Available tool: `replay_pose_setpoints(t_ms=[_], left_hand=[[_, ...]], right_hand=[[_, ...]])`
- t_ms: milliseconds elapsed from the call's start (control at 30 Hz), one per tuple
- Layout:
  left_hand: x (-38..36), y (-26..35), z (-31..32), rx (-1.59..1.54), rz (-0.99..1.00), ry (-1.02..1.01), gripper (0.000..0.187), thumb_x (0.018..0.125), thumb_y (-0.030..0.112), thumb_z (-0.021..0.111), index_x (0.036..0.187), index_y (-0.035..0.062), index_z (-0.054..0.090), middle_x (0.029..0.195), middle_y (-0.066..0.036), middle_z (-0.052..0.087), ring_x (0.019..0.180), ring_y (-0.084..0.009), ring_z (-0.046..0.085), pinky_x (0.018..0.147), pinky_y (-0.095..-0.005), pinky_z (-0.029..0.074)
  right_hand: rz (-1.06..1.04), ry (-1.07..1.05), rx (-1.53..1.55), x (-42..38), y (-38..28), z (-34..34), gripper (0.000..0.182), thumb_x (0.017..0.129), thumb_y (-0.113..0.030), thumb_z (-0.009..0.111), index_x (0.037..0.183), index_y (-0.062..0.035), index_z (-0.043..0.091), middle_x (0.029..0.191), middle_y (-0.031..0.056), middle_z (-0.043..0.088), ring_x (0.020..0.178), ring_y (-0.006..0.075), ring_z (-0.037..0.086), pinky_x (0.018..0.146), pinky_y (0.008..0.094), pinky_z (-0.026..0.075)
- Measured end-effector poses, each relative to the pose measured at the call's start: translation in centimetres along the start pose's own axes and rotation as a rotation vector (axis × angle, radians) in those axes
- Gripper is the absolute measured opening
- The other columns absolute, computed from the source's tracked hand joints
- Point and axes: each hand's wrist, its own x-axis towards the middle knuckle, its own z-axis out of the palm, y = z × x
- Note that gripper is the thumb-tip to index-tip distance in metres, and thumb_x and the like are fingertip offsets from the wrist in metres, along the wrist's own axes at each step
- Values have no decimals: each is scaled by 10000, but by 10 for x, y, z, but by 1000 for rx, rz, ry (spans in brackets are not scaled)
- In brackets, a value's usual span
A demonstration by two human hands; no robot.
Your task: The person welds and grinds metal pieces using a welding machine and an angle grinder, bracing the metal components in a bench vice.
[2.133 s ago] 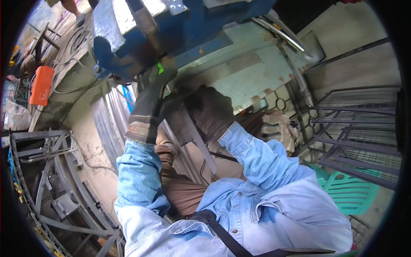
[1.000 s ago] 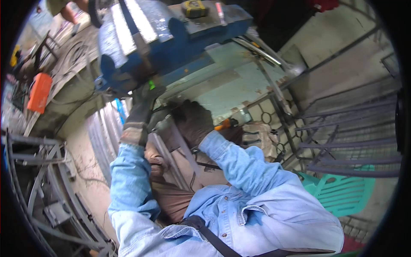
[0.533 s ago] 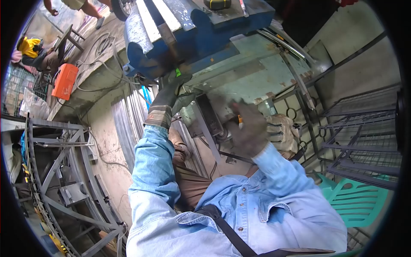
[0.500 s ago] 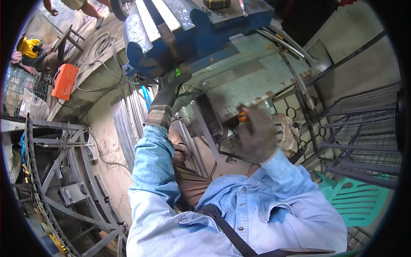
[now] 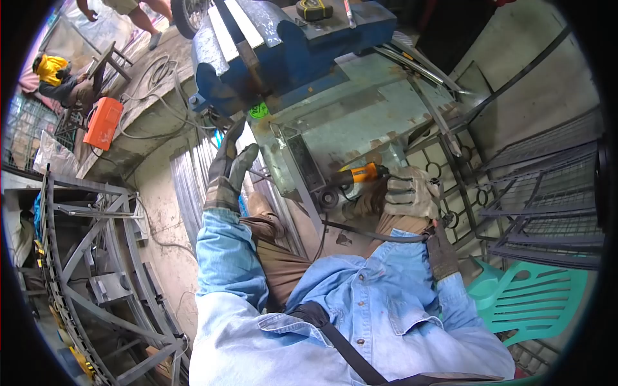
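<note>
My left hand [image 5: 230, 164], in a dark glove with a striped cuff, is open beside the left edge of the pale green metal surface [image 5: 341, 125], holding nothing. Orange and black, a power tool [image 5: 360, 174] lies by a dark rectangular metal piece [image 5: 304, 161], its round head near that piece's lower end. My right hand [image 5: 443, 251], also dark-gloved, is low on the right, closed at the end of a black cable [image 5: 386, 237]; its fingers are partly hidden. Next to it is a pale, glove-like cloth item [image 5: 412, 193]. Neither hand touches the tool.
A blue metal block [image 5: 296, 64] bears a tape measure [image 5: 314, 9]. Welded frames [image 5: 116, 257] stand left, dark mesh racks [image 5: 547, 193] right, above a green plastic chair [image 5: 534, 296]. An orange box [image 5: 103, 123] and a seated person in yellow [image 5: 55, 74] are upper left.
My left hand has drawn back from beneath the blue block and opened. My right hand has left the orange tool and moved down and right to the cable. The view has shifted slightly.
</note>
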Motion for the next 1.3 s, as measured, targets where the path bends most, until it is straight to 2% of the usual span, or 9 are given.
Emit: replay_pose_setpoints(t_ms=[167, 300, 367, 400, 533, 567, 700, 933, 1300], left_hand=[[-44, -11, 7, 37, 102, 59, 741, 961, 79, 727, 1621, 70, 393, 1633, -146, 453, 1547, -256, 389, 1226, -396, 378], [-62, -16, 18, 13, 172, 64, 740, 935, 85, 775, 1587, 38, 429, 1603, -173, 475, 1524, -290, 426, 1243, -416, 371], [-65, -21, 21, 178, 179, 10, 702, 965, 94, 744, 1594, 65, 434, 1611, -115, 494, 1524, -237, 422, 1217, -387, 400], [-67, -20, 27, 91, 172, 26, 704, 942, 40, 742, 1582, 54, 448, 1594, -127, 508, 1510, -236, 443, 1230, -384, 390], [-69, -18, 33, 201, 224, 35, 707, 914, 22, 762, 1559, 32, 473, 1569, -157, 526, 1485, -249, 478, 1249, -379, 359], [-67, -23, 33, 246, 257, 47, 678, 920, 156, 811, 1527, 53, 527, 1553, -225, 524, 1524, -320, 432, 1265, -400, 322], [-66, -35, 29, 286, 315, 44, 693, 926, 11, 749, 1553, 22, 455, 1561, -143, 541, 1474, -254, 485, 1246, -396, 362], [-69, -34, 31, 65, 310, 65, 610, 934, 86, 791, 1478, 5, 528, 1520, -170, 519, 1440, -297, 520, 1216, -408, 405], [-73, -42, 26, 332, 331, 50, 649, 951, 39, 738, 1543, 23, 472, 1546, -156, 544, 1464, -256, 497, 1247, -390, 361]], right_hand=[[-59, 25, 75, 20, 25, 7, 478, 1079, -344, 543, 1462, -62, 574, 1396, 225, 666, 1251, 382, 666, 1059, 424, 507], [-61, 154, 200, 37, 26, 21, 358, 1047, -325, 613, 1290, -68, 668, 820, 48, 661, 614, 139, 573, 558, 310, 464], [286, 31, 478, 37, -2, 10, 342, 1018, -333, 671, 1152, -18, 671, 955, 80, 712, 762, 184, 666, 685, 331, 549], [309, 74, 499, 36, -10, 14, 286, 980, -313, 727, 1005, -40, 648, 788, 14, 625, 570, 119, 531, 489, 309, 459], [355, 155, 626, 32, -15, 18, 219, 922, -209, 785, 996, -68, 635, 779, 36, 636, 551, 147, 559, 427, 325, 437], [351, 172, 620, 31, -13, 20, 219, 922, -209, 785, 996, -68, 635, 779, 36, 636, 551, 147, 559, 427, 325, 437], [344, 282, 697, 21, -15, 27, 248, 907, -100, 771, 1089, -57, 608, 898, 64, 685, 625, 161, 617, 490, 330, 487], [10, 519, 614, 0, -11, 45, 330, 895, -66, 753, 1185, -34, 598, 965, 44, 635, 863, 139, 606, 791, 302, 533], [-90, 671, 643, -27, -11, 56, 356, 870, -44, 739, 1201, -35, 607, 1097, 74, 602, 953, 169, 599, 871, 330, 531]])
